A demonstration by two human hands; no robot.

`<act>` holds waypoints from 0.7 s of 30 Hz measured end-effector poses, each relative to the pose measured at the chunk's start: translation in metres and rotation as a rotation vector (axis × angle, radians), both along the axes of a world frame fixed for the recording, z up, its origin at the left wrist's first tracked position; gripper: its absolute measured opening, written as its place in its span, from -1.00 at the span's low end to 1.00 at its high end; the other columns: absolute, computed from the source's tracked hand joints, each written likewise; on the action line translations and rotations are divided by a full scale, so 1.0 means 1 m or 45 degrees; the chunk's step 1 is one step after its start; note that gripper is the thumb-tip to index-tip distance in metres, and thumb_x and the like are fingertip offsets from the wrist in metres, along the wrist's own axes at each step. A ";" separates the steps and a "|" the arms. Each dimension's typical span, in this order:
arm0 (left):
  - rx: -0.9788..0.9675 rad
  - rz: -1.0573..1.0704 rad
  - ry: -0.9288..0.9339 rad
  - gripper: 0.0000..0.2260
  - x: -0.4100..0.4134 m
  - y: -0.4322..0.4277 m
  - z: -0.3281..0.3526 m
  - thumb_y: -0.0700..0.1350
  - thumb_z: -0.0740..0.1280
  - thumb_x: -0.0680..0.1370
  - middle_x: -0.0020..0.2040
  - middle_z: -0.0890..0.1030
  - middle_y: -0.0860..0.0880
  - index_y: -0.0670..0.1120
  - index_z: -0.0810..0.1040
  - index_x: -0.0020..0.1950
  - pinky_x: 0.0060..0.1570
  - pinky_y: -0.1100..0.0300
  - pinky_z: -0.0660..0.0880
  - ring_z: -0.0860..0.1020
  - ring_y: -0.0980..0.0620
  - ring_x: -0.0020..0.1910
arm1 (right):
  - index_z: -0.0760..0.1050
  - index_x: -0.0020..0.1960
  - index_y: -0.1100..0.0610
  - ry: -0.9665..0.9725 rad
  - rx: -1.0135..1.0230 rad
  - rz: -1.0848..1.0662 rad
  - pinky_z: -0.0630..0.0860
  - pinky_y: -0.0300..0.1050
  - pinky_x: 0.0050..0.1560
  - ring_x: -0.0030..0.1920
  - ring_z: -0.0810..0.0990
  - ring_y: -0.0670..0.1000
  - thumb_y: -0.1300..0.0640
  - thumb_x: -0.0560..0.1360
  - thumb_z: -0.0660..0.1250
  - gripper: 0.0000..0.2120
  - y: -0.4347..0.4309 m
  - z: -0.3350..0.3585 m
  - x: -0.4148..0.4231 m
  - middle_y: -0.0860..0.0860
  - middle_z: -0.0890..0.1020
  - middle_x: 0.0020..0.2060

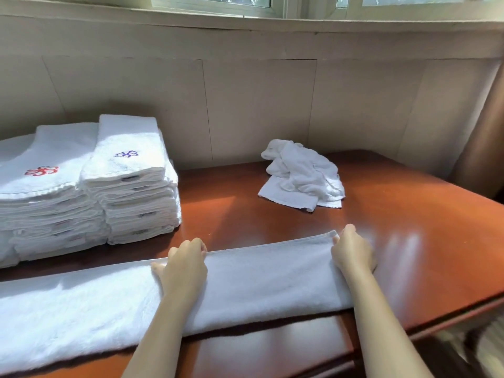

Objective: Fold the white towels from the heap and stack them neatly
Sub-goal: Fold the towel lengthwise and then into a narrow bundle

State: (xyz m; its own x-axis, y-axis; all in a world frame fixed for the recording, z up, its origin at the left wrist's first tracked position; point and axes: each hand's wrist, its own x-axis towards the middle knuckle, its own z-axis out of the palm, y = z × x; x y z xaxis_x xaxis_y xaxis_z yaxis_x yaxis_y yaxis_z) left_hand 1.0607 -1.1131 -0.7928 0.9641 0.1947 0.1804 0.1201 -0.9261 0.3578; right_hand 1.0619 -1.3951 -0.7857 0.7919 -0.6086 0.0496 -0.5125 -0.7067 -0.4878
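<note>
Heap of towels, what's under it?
A flatter towel sticks out from under the crumpled heap, on the table. Anything else beneath is covered.

White towels (259, 279), one red-embroidered stack (41, 171), one purple (126, 154), on a glossy reddish-brown table (381, 214).

Only the person's arms are shown. The left forearm (161, 331) and the right forearm (381, 317) are seen bare along their whole visible length, slender and smooth. The left hand (185, 264) and the right hand (351, 249) are likewise left bare, with knuckles faintly outlined.
</note>
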 end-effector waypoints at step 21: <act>-0.281 -0.327 0.038 -0.80 0.007 0.019 -0.004 -0.16 0.21 0.59 0.10 0.63 0.07 0.06 0.59 0.06 0.24 0.09 0.38 0.52 0.02 0.15 | 0.33 0.26 0.15 0.036 -0.461 0.929 0.29 0.04 0.13 0.22 0.34 0.17 0.04 0.61 0.06 -0.71 0.160 -0.015 -0.026 0.12 0.40 0.21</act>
State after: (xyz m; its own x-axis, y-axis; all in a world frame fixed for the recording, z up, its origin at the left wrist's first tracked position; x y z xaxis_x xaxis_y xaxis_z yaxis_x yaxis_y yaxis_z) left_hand 1.0677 -1.0943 -0.7967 0.9909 -0.0241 0.1322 -0.0939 -0.8280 0.5528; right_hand 1.0354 -1.2352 -0.8005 0.9867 0.1110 0.1185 0.1292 -0.9788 -0.1592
